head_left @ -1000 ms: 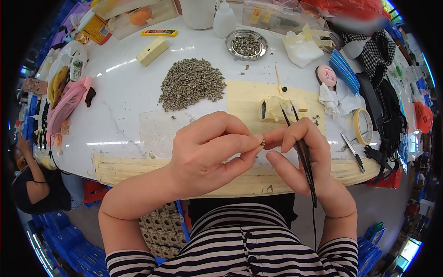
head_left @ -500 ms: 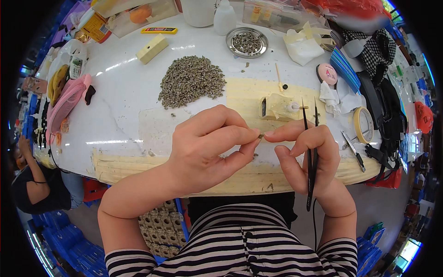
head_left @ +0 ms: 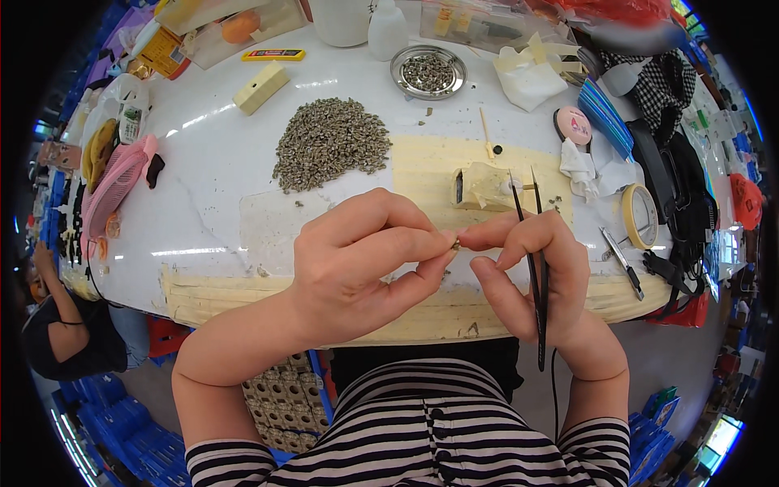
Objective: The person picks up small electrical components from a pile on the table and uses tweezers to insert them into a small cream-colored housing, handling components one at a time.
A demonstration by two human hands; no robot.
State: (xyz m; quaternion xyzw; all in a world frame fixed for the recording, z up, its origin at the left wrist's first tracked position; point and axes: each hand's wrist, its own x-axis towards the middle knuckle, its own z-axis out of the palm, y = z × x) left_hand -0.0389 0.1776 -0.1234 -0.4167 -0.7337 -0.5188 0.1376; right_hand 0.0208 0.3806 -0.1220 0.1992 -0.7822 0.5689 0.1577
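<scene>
Between thumb and fingertips, my left hand (head_left: 369, 264) pinches a tiny brownish metal-looking part (head_left: 457, 243); its exact kind is too small to make out. My right hand (head_left: 535, 272) has its index fingertip against that part, with the thumb held apart below. Black tweezers (head_left: 538, 284) are tucked in the right hand, their two tips spread and pointing away from me. Just beyond the hands lies a tape-wrapped block (head_left: 487, 187) with a white nozzle-like piece at its right end. A heap of small grey-brown parts (head_left: 331, 144) lies farther back, left of centre.
A round metal dish (head_left: 428, 73) holds more small parts at the back. Near it are a white bottle (head_left: 388, 31) and a pale yellow block (head_left: 260, 88). On the right lie a tape roll (head_left: 639, 217) and a utility knife (head_left: 622, 261). Another person (head_left: 69, 325) sits at far left.
The tweezers have tilted leftward with my right hand, whose thumb and fingers shifted slightly left. My left hand keeps its pinch on the small part. The whole view has shifted a little.
</scene>
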